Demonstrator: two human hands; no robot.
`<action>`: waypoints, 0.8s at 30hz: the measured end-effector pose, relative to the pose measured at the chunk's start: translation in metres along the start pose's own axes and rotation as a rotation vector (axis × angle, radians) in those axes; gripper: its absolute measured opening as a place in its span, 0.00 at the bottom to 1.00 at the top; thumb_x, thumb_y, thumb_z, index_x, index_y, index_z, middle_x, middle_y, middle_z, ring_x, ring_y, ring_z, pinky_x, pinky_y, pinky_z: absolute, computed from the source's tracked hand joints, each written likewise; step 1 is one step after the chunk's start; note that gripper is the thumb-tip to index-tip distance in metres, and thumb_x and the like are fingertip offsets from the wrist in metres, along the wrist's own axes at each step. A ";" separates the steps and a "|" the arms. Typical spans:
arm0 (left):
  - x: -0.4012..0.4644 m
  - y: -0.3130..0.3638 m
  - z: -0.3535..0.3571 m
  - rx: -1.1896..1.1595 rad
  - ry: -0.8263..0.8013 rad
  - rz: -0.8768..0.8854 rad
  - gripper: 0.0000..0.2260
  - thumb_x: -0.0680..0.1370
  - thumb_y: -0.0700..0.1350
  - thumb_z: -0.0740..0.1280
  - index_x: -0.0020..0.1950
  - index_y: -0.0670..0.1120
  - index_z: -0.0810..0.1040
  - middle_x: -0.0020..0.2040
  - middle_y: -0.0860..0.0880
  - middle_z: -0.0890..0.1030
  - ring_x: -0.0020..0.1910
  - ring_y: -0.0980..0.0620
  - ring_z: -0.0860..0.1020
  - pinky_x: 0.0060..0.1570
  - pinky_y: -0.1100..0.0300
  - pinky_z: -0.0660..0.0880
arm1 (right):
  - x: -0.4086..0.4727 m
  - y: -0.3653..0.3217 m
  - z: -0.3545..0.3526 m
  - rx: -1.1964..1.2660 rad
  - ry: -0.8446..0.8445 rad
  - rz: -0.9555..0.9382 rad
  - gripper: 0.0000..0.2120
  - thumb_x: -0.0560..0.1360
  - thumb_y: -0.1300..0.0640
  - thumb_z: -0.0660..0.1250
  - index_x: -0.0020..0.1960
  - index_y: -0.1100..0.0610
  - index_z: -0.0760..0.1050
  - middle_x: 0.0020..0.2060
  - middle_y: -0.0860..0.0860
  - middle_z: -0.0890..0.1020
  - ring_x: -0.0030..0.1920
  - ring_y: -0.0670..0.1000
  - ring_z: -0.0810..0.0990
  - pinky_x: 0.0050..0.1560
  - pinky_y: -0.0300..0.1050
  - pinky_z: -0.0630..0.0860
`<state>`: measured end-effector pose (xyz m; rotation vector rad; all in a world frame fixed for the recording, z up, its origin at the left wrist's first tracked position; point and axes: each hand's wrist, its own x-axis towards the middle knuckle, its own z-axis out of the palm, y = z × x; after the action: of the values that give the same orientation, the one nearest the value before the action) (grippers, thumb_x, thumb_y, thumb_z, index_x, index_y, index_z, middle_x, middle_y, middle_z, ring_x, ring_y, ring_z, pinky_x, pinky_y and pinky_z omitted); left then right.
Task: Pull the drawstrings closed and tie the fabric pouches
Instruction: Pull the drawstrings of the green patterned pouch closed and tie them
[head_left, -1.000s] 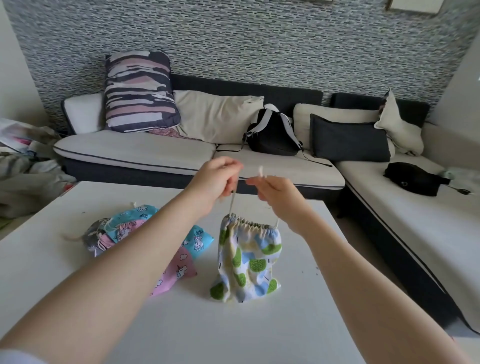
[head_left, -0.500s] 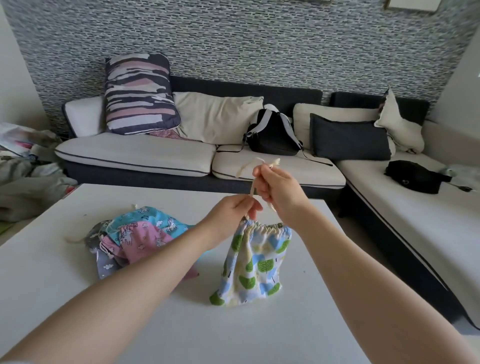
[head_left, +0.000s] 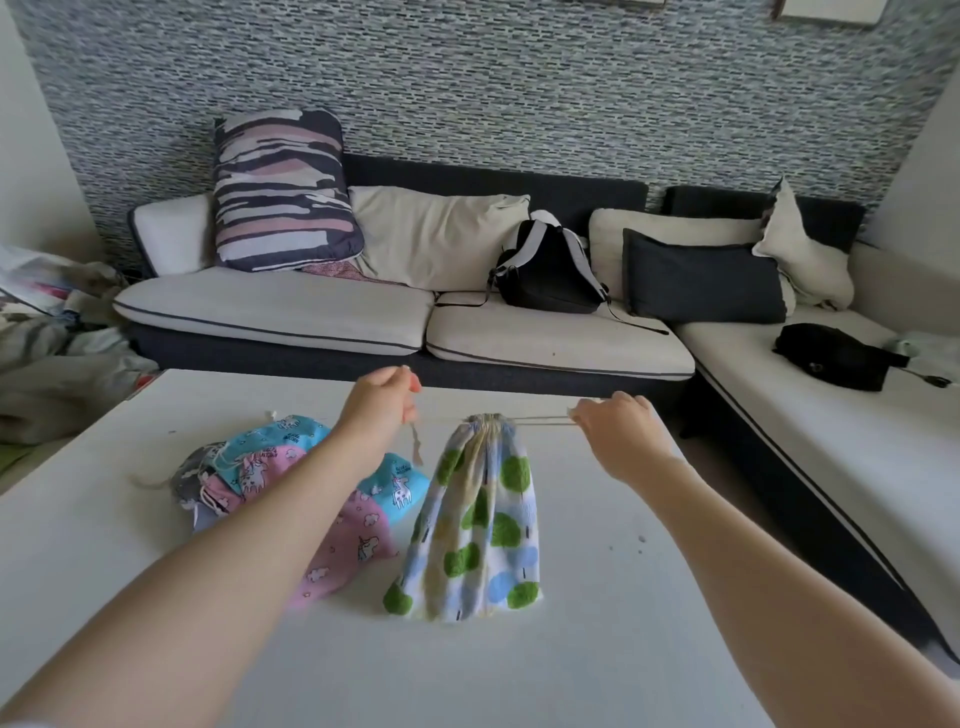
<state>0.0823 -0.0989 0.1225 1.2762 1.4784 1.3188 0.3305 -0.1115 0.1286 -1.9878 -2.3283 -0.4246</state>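
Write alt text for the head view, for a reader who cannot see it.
Two bare hands pull a drawstring sideways in opposite directions, left hand and right hand, cinching shut the neck of a green-and-blue tree-print pouch over a white table. A pile of unicorn-print pouches lies to its left; a sofa stands behind.
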 end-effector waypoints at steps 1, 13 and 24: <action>0.001 0.001 -0.003 0.045 -0.020 0.024 0.15 0.81 0.48 0.55 0.37 0.47 0.73 0.27 0.51 0.66 0.28 0.53 0.66 0.32 0.61 0.66 | 0.001 -0.001 -0.004 0.018 0.000 0.024 0.13 0.79 0.60 0.51 0.58 0.53 0.72 0.50 0.55 0.79 0.54 0.57 0.72 0.49 0.46 0.64; -0.028 0.041 0.024 0.363 -0.450 0.260 0.14 0.76 0.42 0.54 0.40 0.57 0.75 0.35 0.59 0.73 0.31 0.59 0.70 0.34 0.61 0.65 | 0.023 -0.076 -0.077 1.048 -0.093 0.109 0.19 0.76 0.53 0.60 0.26 0.56 0.71 0.22 0.47 0.72 0.23 0.46 0.66 0.27 0.38 0.64; 0.005 0.039 0.032 -0.018 -0.614 0.056 0.14 0.81 0.45 0.56 0.39 0.42 0.74 0.22 0.56 0.69 0.23 0.57 0.62 0.24 0.67 0.61 | 0.056 -0.067 -0.065 1.692 -0.157 0.046 0.19 0.77 0.46 0.59 0.56 0.61 0.74 0.45 0.52 0.78 0.46 0.53 0.77 0.49 0.48 0.75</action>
<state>0.1189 -0.0889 0.1557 1.5405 0.9988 0.8529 0.2470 -0.0821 0.1913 -1.0650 -1.4558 1.2813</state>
